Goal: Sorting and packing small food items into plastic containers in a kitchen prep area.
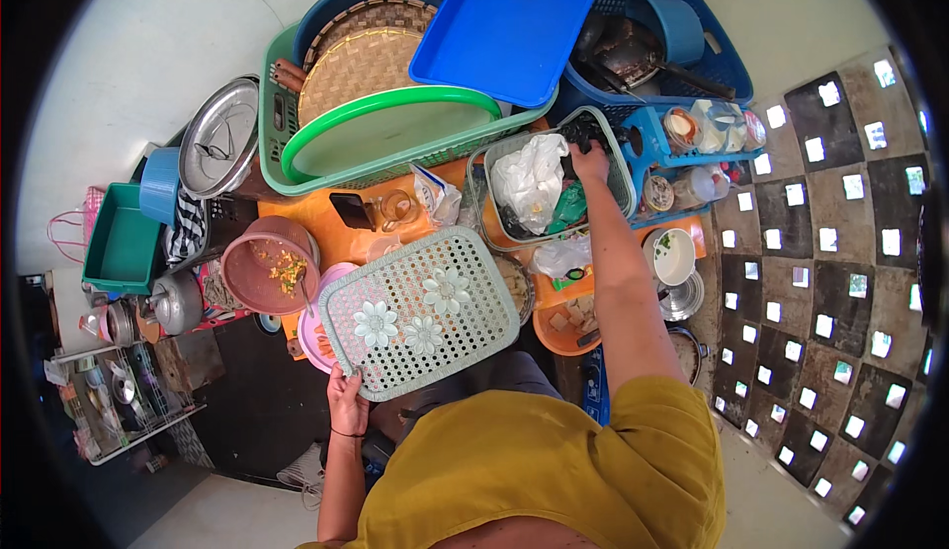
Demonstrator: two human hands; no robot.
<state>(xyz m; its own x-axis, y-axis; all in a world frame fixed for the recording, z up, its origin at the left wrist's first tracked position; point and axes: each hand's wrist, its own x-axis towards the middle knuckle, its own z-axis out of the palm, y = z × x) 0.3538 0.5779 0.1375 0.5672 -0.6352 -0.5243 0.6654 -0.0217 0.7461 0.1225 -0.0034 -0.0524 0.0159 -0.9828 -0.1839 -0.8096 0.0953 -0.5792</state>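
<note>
My left hand (348, 399) grips the near left corner of a pale green perforated plastic lid (474, 334) with flower shapes on it, tilted in front of me. My right hand (592, 163) reaches into a pale green plastic basket (621, 156) and touches a black plastic bag (582, 130) at its far right; its fingertips are partly hidden. In the same basket lie a crumpled white plastic bag (528, 178) and a green plastic bag (569, 206). Left of the lid, a pink plate (310, 334) with orange pieces is partly covered by it.
A reddish tub (245, 275) with chopped food and a spoon stands left. Behind are a glass mug (399, 206), a large green basket (270, 126) and a blue tray (508, 30). At right are an orange bowl (552, 341), a white pot (669, 260) and a blue rack (652, 130) with jars.
</note>
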